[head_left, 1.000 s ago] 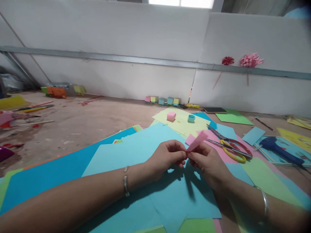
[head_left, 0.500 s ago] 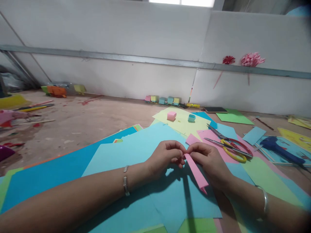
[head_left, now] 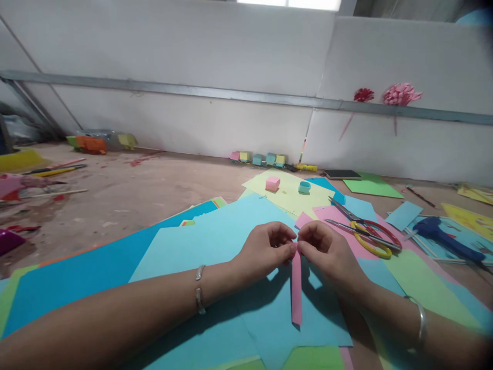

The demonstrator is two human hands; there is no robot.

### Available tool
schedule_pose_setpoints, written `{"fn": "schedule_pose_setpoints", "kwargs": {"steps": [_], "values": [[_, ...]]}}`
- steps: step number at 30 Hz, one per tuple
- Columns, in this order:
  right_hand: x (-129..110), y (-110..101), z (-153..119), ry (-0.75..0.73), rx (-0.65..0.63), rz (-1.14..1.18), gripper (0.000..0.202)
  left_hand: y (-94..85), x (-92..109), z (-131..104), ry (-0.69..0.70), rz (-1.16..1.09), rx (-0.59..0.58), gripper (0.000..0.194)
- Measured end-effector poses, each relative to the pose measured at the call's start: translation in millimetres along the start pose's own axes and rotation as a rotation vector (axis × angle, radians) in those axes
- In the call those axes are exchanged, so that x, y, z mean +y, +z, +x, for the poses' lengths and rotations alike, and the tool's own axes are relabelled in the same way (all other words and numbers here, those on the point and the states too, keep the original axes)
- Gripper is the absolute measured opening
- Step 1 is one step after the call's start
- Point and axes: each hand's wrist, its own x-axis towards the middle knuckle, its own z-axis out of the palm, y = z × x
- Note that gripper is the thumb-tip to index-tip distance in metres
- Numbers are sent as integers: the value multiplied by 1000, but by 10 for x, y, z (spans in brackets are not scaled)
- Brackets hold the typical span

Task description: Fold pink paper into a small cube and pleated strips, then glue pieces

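Note:
A narrow folded strip of pink paper (head_left: 296, 290) hangs down toward me, its upper end pinched between both hands. My left hand (head_left: 267, 246) closes thumb and fingers on the left side of that end. From the right, my right hand (head_left: 327, 252) pinches the same end, fingertips almost touching the left ones. Beneath both hands lies a large light blue paper sheet (head_left: 192, 252), with the strip's shadow on it. Two pairs of scissors, one with red handles (head_left: 391, 236) and one with yellow handles (head_left: 372, 249), rest on pink paper just right of my right hand.
A pink paper box (head_left: 272, 183) and a small teal box (head_left: 304, 187) sit on pale yellow paper (head_left: 254, 180). A dark blue glue gun (head_left: 442, 239) lies at the right. Small coloured boxes (head_left: 258, 159) line the wall. Sticks and a brush (head_left: 57, 171) lie far left.
The pink strip has swung from slanting right to hanging nearly straight toward me, now showing a narrower face. Both hands have shifted their fingers slightly at its upper end.

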Motion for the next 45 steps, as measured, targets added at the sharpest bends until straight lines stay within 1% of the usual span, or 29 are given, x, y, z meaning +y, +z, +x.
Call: {"fn": "schedule_pose_setpoints", "kwargs": {"steps": [4,6,9,11,14,15,16,18,22,25,27,29,31,33,40,45], "values": [[-22,3,-30,-91,17,-46,5,-3,20,-9,-60,-56,-42,24],[-39,1,-47,-114,4,-83,3,-7,35,-13,-80,-90,-40,24],[-44,-20,-66,-176,-35,-175,7,-16,51,-15,-103,-144,-43,23],[-24,-49,-65,-294,-55,-263,11,-22,53,-13,-118,-166,-30,23],[32,-95,-32,-542,-78,-396,18,-27,46,-5,-164,-222,19,23],[52,-106,-14,-603,-78,-427,19,-27,42,-2,-182,-248,38,23],[71,-115,5,-641,-75,-448,19,-27,38,2,-198,-277,55,23],[95,-128,41,-661,-63,-464,16,-25,30,9,-221,-332,74,24],[93,-148,77,-627,-68,-394,15,-25,5,18,-225,-367,67,25],[71,-147,72,-561,-74,-319,12,-27,-1,20,-211,-336,58,25],[56,-129,60,-467,-55,-295,9,-26,7,17,-193,-308,54,25],[40,-99,46,-323,-27,-245,7,-23,16,11,-163,-281,51,25],[25,-66,37,-182,-6,-151,7,-18,19,3,-131,-254,56,25],[15,-42,33,-99,9,-67,11,-14,16,-4,-114,-220,62,25],[27,-18,26,36,14,99,23,10,28,-16,-70,-193,78,22],[9,-3,17,88,-26,168,28,10,38,-11,-59,-158,68,18]]}}
